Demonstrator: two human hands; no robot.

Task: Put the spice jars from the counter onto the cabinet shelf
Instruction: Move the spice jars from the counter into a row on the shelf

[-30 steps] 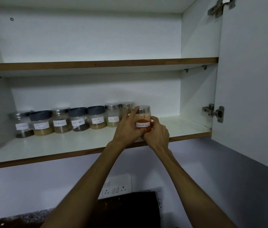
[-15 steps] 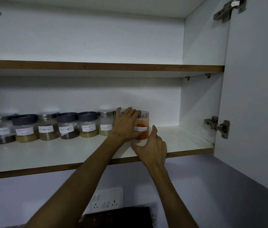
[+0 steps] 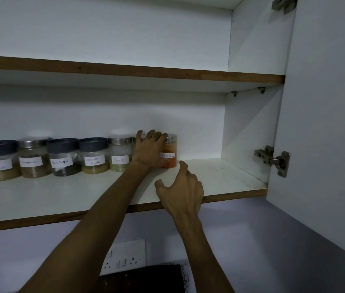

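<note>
Wall socket (image 3: 125, 258) down low is half cut off by the forearms, right hand (image 3: 183, 188) hangs loose and empty over the shelf (image 3: 61, 195) edge, left hand (image 3: 150, 152) wraps the orange chilli jar (image 3: 170, 153) at the row's right end, covering part of its label and the jar behind it.

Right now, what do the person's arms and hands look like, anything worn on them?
Both forearms are bare as far as the frame shows: no sleeves, watch or bracelet. The left hand and right hand wear no gloves, and no rings are visible.
</note>
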